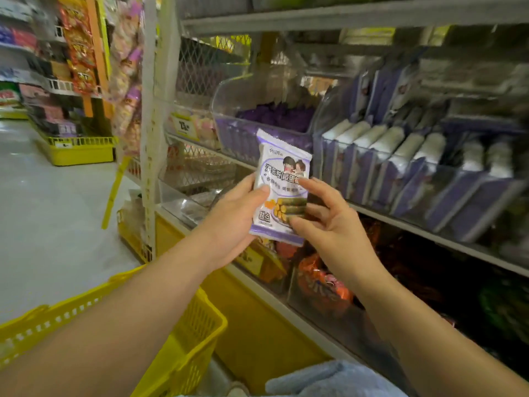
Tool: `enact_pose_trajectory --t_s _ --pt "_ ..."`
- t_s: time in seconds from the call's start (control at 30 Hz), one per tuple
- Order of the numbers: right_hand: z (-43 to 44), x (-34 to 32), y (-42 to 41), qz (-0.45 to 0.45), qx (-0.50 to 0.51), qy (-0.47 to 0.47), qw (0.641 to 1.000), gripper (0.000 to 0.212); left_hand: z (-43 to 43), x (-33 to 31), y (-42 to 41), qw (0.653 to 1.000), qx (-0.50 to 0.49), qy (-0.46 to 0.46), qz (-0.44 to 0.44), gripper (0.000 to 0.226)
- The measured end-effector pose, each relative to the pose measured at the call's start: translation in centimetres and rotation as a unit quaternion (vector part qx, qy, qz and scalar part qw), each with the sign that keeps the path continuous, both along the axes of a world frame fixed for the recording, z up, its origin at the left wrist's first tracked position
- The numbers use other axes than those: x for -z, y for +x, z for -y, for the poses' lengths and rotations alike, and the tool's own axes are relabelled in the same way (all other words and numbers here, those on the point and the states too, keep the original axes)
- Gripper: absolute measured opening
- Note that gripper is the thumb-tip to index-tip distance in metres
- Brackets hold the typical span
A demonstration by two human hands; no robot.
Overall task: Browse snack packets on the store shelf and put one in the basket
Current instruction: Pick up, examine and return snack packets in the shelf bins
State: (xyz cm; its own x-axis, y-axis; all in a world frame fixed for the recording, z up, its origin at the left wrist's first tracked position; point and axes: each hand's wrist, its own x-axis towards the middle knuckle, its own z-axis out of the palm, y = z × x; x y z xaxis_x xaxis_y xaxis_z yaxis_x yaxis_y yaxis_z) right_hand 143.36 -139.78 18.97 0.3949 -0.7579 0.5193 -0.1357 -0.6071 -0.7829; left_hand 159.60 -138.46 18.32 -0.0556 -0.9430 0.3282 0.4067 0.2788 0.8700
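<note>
A white and purple snack packet [282,179] stands upright in front of the shelf, its printed front facing me. My left hand [233,216] grips its left edge, thumb across the front. My right hand [329,222] pinches the packet's right side, with the thumb near the lower corner and a fingertip on the upper edge. The yellow basket [197,333] hangs low under my left forearm, at the bottom left.
Clear bins of matching purple packets [400,167] line the shelf [429,233] to the right. A bin of purple wrappers [274,116] sits behind the packet. Orange packets [320,282] fill the lower shelf. Open aisle floor [51,210] lies left, with yellow floor bins [80,150] beyond.
</note>
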Motion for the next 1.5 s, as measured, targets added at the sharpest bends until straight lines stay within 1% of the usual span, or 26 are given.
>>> enact_pose_trajectory --t_s 0.07,0.1,0.17,0.2,0.27,0.33,0.37,0.43,0.5,0.53,0.6,0.63,0.7,0.77,0.87,0.9,0.93,1.1,1.13,1.2,1.23,1.27,1.33,1.37,1.5 --pt "-0.9 -2.2 -1.1 0.03 -0.014 0.003 0.999 0.052 -0.8 -2.5 -0.8 0.999 -0.023 -0.03 0.009 0.036" --pt "-1.4 -3.3 -1.7 0.02 -0.011 -0.015 1.0 0.051 -1.2 -3.7 -1.3 0.999 -0.033 -0.04 0.011 0.04" --pt "-2.7 -5.5 -3.0 -0.051 0.028 -0.106 0.993 0.054 -1.9 -5.9 -2.5 0.998 -0.037 -0.058 0.003 0.043" --pt "-3.3 -6.6 -3.7 -0.096 0.049 -0.163 0.981 0.055 -2.0 -6.9 -3.2 0.997 -0.034 -0.069 -0.003 0.042" --pt "-4.2 -8.9 -5.2 -0.16 0.075 -0.261 0.949 0.049 -2.0 -8.9 -4.7 0.996 -0.02 -0.083 -0.016 0.038" --pt "-4.8 -11.4 -6.9 -0.18 0.092 -0.311 0.929 0.038 -1.9 -10.8 -6.4 0.997 0.01 -0.076 -0.025 0.034" --pt "-5.0 -12.7 -7.8 -0.178 0.099 -0.318 0.926 0.035 -1.7 -11.6 -7.3 0.997 0.022 -0.069 -0.018 0.032" --pt "-5.3 -15.3 -9.7 -0.168 0.109 -0.314 0.928 0.032 -1.1 -12.9 -9.0 0.997 0.011 -0.063 0.032 0.027" --pt "-5.3 -17.7 -11.8 -0.182 0.128 -0.294 0.93 0.027 -0.1 -14.0 -10.4 0.989 -0.045 -0.07 0.125 0.029" --pt "-5.2 -18.8 -12.9 -0.195 0.139 -0.27 0.933 0.022 0.5 -14.4 -10.9 0.977 -0.077 -0.084 0.178 0.034" --pt "-5.1 -20.9 -15.1 -0.204 0.152 -0.194 0.947 0.01 1.6 -14.7 -11.6 0.94 -0.111 -0.134 0.294 0.04" --pt "-4.9 -21.8 -16.0 -0.203 0.156 -0.162 0.953 0.008 2.0 -14.6 -11.9 0.915 -0.114 -0.158 0.353 0.038" --pt "-4.3 -23.3 -17.5 -0.209 0.165 -0.132 0.955 0.009 2.9 -14.1 -12.6 0.865 -0.1 -0.182 0.457 0.029" --pt "-3.5 -24.1 -18.1 -0.233 0.169 -0.113 0.951 0.013 3.5 -13.7 -13.4 0.821 -0.079 -0.197 0.529 0.022" --pt "-2.2 -24.6 -17.8 -0.28 0.174 -0.095 0.939 0.03 4.7 -13.2 -14.1 0.72 -0.101 -0.276 0.629 0.029" --pt "-1.7 -24.5 -17.5 -0.296 0.176 -0.093 0.934 0.031 5.0 -12.9 -14.0 0.698 -0.114 -0.294 0.642 0.032" --pt "-1.2 -24.5 -17.1 -0.316 0.178 -0.092 0.927 0.03 5.4 -12.7 -13.7 0.693 -0.119 -0.303 0.643 0.035" --pt "0.7 -25.0 -15.5 -0.43 0.189 -0.113 0.876 0.029 6.2 -11.5 -12.4 0.714 -0.109 -0.317 0.615 0.043" --pt "0.9 -25.0 -15.1 -0.457 0.193 -0.127 0.859 0.029 6.2 -11.5 -12.3 0.718 -0.107 -0.321 0.608 0.043" --pt "1.6 -24.0 -14.2 -0.528 0.192 -0.159 0.812 0.023 6.1 -11.4 -12.3 0.728 -0.105 -0.325 0.594 0.039" --pt "1.9 -23.2 -13.7 -0.559 0.189 -0.168 0.79 0.021 6.0 -11.4 -12.3 0.738 -0.101 -0.32 0.586 0.037" --pt "2.1 -22.5 -13.3 -0.577 0.188 -0.173 0.776 0.021 6.0 -11.4 -12.2 0.75 -0.095 -0.311 0.576 0.035" --pt "2.5 -22.0 -13.0 -0.584 0.195 -0.188 0.765 0.026 6.1 -11.4 -11.7 0.774 -0.084 -0.285 0.56 0.03" --pt "2.6 -22.1 -13.0 -0.585 0.199 -0.196 0.762 0.027 6.1 -11.4 -11.4 0.779 -0.079 -0.275 0.558 0.03" --pt "2.9 -22.4 -12.9 -0.605 0.2 -0.206 0.742 0.03 6.2 -11.3 -10.5 0.778 -0.074 -0.265 0.565 0.033"
